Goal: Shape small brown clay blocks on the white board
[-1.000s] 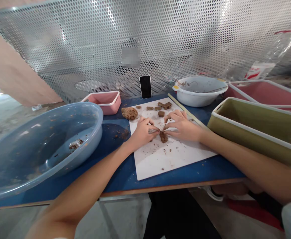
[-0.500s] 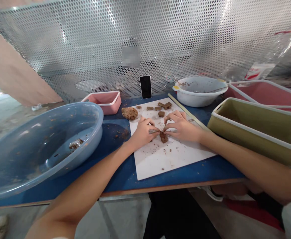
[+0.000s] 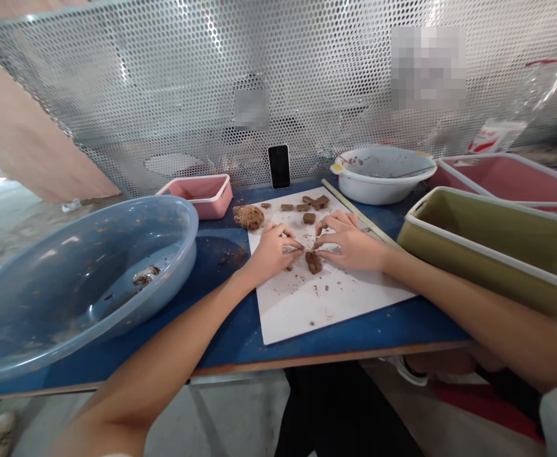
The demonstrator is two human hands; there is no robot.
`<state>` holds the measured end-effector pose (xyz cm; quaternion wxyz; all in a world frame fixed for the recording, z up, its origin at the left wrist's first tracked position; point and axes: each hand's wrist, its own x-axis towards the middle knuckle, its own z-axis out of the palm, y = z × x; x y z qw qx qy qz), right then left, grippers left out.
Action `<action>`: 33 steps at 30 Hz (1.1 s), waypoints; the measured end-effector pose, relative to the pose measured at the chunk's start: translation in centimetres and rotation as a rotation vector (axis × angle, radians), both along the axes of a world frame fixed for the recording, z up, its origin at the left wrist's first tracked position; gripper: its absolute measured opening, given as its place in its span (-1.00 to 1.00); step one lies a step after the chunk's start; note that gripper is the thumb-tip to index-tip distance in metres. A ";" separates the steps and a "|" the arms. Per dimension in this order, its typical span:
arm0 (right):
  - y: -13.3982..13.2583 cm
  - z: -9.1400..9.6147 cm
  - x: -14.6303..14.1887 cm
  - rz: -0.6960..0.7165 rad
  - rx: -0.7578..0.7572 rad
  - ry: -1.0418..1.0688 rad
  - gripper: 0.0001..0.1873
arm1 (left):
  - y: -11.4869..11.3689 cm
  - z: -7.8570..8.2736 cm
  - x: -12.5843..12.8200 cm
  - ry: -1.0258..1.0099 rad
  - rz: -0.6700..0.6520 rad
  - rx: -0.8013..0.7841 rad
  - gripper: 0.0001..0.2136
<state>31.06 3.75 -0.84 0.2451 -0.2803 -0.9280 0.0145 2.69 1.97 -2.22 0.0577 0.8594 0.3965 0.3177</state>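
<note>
A small brown lump of what looks like clay point(image 3: 313, 262) lies on a white board point(image 3: 282, 317) between my hands. To its left is my left hand point(image 3: 274, 251), thumb and forefinger drawn together just off the lump. On the other side my right hand point(image 3: 349, 244) has curled fingers, its thumb and forefinger tips close together at the lump's upper right edge. Whether either pinch holds a crumb is too small to see. Several cut clay pieces point(image 3: 308, 218) sit farther back on the board, and a rough brown chunk point(image 3: 248, 217) rests at its left edge.
A large blue basin point(image 3: 173, 254) stands at left, a small pink tub point(image 3: 216, 197) behind it. A phone point(image 3: 279, 166) leans against the perforated metal screen point(image 3: 164, 95). A stick point(image 3: 359, 212), white basin point(image 3: 378, 190) and olive planter point(image 3: 473, 254) lie to the right.
My fingertips have come slightly apart above the clay lump, the left hand shifting a little leftward. More of the lump's upper end shows. The right hand has barely moved.
</note>
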 end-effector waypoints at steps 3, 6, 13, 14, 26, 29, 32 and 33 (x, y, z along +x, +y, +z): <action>0.0 0.0 0.0 -0.004 -0.005 -0.008 -0.79 | -0.1 -0.1 0.0 0.004 -0.018 -0.005 -0.92; 0.1 -0.1 -0.1 0.001 -0.003 -0.012 -0.78 | -0.3 0.0 0.2 0.013 -0.018 -0.009 -0.91; 0.0 -0.2 -0.1 0.001 -0.010 -0.019 -0.77 | -0.6 0.1 0.3 0.018 -0.017 -0.007 -0.94; 0.0 -0.1 -0.1 -0.004 -0.013 -0.022 -0.77 | -0.5 0.1 0.3 0.016 -0.015 -0.009 -0.94; 0.2 1.7 1.5 0.162 -0.023 -0.022 -0.75 | -0.5 1.4 -0.4 0.016 0.007 0.001 -0.85; 0.1 2.1 1.8 0.244 -0.021 -0.061 -0.62 | -1.3 2.1 -0.4 0.032 -0.063 0.065 -0.65; 0.1 2.6 1.9 0.269 0.014 -0.116 -0.54 | -1.9 2.7 -0.2 0.045 -0.064 0.126 -0.59; 0.1 2.7 1.9 0.270 0.031 -0.132 -0.53 | -1.9 2.7 0.0 0.034 -0.044 0.151 -0.59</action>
